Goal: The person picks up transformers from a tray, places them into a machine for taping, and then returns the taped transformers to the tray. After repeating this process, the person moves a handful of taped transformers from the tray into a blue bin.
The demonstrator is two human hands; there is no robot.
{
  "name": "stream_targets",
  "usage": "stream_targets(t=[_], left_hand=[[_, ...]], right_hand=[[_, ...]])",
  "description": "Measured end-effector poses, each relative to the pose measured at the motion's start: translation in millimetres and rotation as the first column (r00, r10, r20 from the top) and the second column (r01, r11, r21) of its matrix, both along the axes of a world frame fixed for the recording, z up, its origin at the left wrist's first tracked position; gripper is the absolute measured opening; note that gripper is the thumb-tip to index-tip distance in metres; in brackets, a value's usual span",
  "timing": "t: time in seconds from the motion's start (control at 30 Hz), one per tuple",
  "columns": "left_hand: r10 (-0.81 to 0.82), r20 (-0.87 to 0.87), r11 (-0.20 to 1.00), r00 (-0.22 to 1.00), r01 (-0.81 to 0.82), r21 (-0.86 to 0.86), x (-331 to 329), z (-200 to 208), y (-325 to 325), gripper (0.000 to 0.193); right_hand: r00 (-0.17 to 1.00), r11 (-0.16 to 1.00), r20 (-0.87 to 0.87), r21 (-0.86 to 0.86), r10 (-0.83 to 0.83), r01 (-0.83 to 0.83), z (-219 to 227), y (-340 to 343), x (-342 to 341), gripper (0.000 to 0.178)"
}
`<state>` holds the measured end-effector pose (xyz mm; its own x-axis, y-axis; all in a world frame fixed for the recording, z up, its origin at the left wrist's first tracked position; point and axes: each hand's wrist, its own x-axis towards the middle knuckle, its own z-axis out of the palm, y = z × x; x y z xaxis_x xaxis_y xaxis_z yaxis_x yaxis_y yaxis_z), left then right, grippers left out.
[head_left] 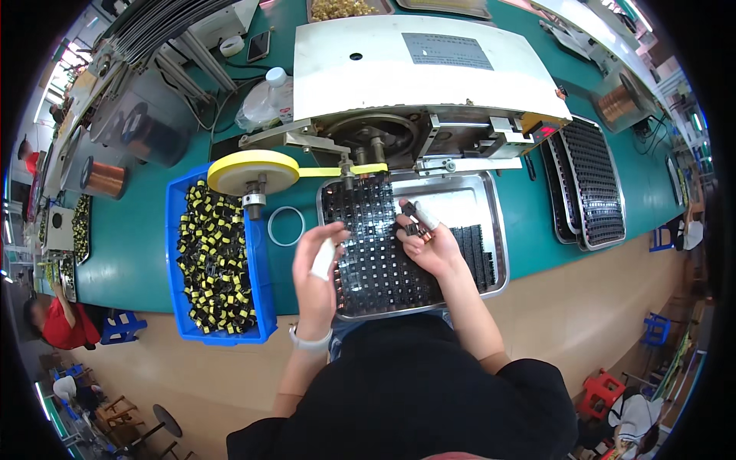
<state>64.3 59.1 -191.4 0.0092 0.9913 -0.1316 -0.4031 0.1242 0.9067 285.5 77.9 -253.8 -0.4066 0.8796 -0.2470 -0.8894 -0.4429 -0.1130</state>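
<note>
My right hand (pixel 431 249), palm turned up and fingers curled, holds a few small black coil bobbins (pixel 414 222) over the metal tray (pixel 502 257). White covering wraps one of its fingers. My left hand (pixel 313 268) is raised at the tray's left edge with its fingers apart and nothing visible in them; it also has a white finger wrap. Rows of black coil parts (pixel 383 261) fill the tray's left and middle, with another block of black parts (pixel 471 249) at its right. Above the tray, yellow tape (pixel 318 172) runs from a tape roll (pixel 253 170) to a spindle (pixel 376 153).
A white machine (pixel 353 84) stands behind the tray. On the left, a blue bin (pixel 264 303) holds many black parts with yellow wraps, beside a pale ring (pixel 286 226). Stacked trays (pixel 590 184) lie right. Copper wire spools (pixel 103 178) stand farther left. Other people sit at the sides.
</note>
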Motion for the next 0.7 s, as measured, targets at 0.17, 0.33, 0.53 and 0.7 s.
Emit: stream_targets(t=[0.17,0.33,0.53,0.7], left_hand=[[-0.084,0.408,0.939,0.909,0.21,-0.273,16.3,-36.5,38.8,0.032],[-0.079,0.604,0.89,0.793,0.329,-0.316,32.4,-53.2,73.1,0.035],[-0.001,0.763,0.888,0.646,0.352,-0.297,48.6,-70.3,96.8,0.028],[-0.039,0.87,0.837,0.491,0.492,-0.24,45.8,-58.6,87.3,0.024]], right_hand=[[0.959,0.993,0.275,-0.076,-0.063,0.087,24.4,4.3,7.3,0.033],[0.759,0.987,0.632,0.065,-0.156,0.149,22.1,4.4,14.3,0.026],[0.476,0.975,0.852,0.171,-0.217,0.14,32.6,5.3,-0.4,0.02],[0.172,0.901,0.886,0.412,-0.431,0.135,29.7,10.0,-19.8,0.031]])
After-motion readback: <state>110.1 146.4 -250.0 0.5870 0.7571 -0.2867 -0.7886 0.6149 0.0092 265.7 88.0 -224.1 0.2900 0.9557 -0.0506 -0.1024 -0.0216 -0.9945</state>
